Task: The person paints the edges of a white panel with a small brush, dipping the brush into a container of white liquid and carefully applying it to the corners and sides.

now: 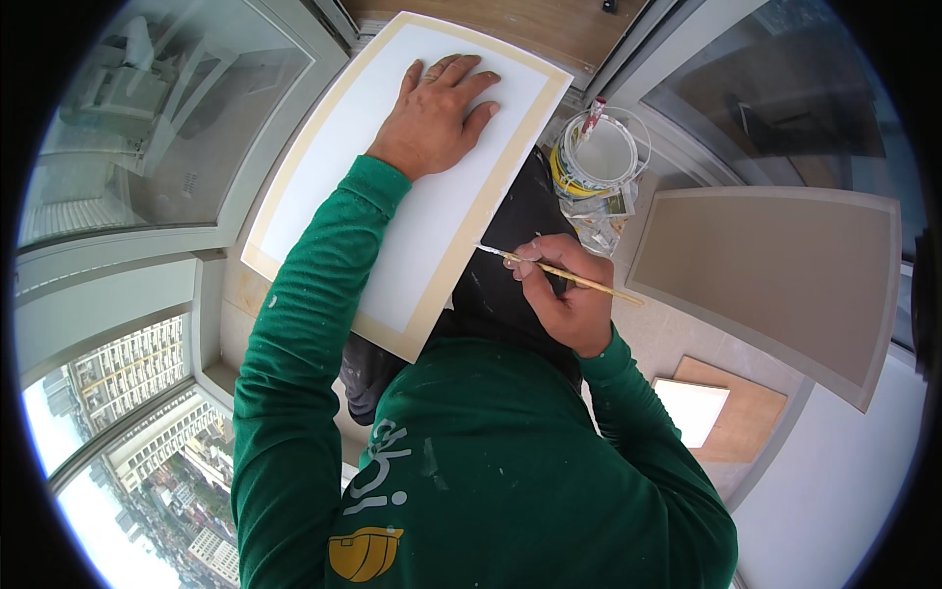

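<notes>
A white rectangular board (412,211) with a tan border along its edges lies tilted across my lap. My left hand (437,108) rests flat on its upper part, fingers spread. In my right hand (569,285) is a thin paintbrush (579,280) with a wooden handle, pinched between thumb and fingers. Its white-coated tip touches, or almost touches, the board's right edge; I cannot tell which. Beyond my right hand stands a paint bucket (599,157) with a wire handle, yellow on its side and white inside. A red-handled brush (593,116) leans in its mouth.
A large grey-brown panel (775,265) with a lighter border leans at the right. Below it a small white board (692,407) lies on a brown wooden sheet (751,412) on the floor. Glass door frames (255,167) flank me, and windows (128,373) show buildings at the lower left.
</notes>
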The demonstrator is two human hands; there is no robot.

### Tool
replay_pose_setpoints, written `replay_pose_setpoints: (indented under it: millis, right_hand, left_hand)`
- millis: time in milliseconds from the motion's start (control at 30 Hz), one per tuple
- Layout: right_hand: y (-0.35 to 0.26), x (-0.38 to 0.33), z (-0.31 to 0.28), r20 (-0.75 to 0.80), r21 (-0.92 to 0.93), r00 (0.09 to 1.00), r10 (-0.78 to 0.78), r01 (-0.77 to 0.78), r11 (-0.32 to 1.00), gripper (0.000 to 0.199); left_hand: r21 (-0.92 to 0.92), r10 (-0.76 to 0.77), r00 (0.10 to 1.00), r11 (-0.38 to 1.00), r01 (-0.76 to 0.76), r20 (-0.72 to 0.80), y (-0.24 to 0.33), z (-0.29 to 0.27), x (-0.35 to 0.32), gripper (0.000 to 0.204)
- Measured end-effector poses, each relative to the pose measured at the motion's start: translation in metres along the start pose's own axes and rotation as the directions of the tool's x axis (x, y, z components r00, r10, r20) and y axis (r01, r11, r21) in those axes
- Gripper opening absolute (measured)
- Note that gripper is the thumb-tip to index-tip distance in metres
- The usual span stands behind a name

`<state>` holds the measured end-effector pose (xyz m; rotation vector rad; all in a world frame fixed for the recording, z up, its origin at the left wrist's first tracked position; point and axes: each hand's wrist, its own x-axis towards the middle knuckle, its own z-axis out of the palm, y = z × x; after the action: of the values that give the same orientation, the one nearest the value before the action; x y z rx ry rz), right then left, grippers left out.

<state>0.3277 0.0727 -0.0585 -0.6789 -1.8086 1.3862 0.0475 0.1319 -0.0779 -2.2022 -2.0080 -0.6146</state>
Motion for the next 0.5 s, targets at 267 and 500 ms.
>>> replay_pose_setpoints:
  millis: [267, 500]
  right_hand:
    - [0.014, 0.009, -0.002, -0.091, 0.044, 0.995, 0.031, -0.027, 0.999, 0.008]
    - [0.026, 0.018, -0.009, -0.19, 0.018, 0.982, 0.015, -0.012, 1.0, 0.01]
  left_hand:
    - [-0.021, -0.01, 1.0, 1.0, 0.011, 0.027, 0.002, -0.003, 0.001, 0.041]
    - [0.001, -0.011, 1.0, 1.0, 0.011, 0.024, 0.002, -0.002, 0.001, 0.041]
